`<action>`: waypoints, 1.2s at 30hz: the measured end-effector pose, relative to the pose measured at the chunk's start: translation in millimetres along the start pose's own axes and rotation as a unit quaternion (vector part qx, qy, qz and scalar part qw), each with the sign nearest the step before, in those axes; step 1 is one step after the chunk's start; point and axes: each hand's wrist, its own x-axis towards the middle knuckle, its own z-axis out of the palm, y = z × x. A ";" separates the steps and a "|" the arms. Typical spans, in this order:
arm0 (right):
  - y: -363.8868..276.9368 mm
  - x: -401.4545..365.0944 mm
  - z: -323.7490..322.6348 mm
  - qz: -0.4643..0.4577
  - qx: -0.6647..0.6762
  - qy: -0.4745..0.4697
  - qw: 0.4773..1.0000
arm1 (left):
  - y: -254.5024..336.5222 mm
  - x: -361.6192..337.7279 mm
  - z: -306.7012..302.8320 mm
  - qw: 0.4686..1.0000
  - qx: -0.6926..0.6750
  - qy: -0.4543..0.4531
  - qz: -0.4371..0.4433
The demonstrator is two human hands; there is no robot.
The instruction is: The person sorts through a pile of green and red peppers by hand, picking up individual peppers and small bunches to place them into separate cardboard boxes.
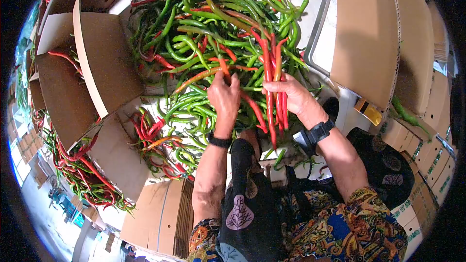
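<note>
My right hand (pixel 297 96) is closed around a bunch of long red chili peppers (pixel 270 102), held upright with their tips pointing towards me. Just to its left, my left hand (pixel 224 98) pinches an orange-red chili pepper (pixel 224 66) between thumb and fingers. Below both hands spreads a large heap of mostly green chili peppers (pixel 194 43), with red and orange ones mixed in. One red pepper (pixel 253 109) slants between the two hands; what supports it is hard to make out.
Open cardboard boxes stand at the left (pixel 104 53) and right (pixel 364 29). A smaller pile of red peppers (pixel 150 131) lies left of the heap, and more red and green peppers (pixel 90 177) sit further left. Flattened cardboard (pixel 155 213) is stacked at lower left.
</note>
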 end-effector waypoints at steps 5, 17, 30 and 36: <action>-4.0 -21.1 1.3 0.019 -0.025 -0.005 0.999 | 20.3 -49.5 -26.2 0.969 -0.223 -0.102 -0.012; -32.7 -37.8 -14.1 -0.065 0.019 -0.026 0.997 | 86.7 94.2 -13.8 0.864 0.239 0.012 0.443; -37.0 -44.8 -22.2 -0.095 0.020 -0.001 0.995 | 88.9 132.3 -58.0 0.837 0.326 0.082 0.433; -56.7 -51.0 11.1 -0.120 -0.011 -0.030 0.992 | 132.6 104.0 -157.7 0.879 -0.438 -0.124 0.139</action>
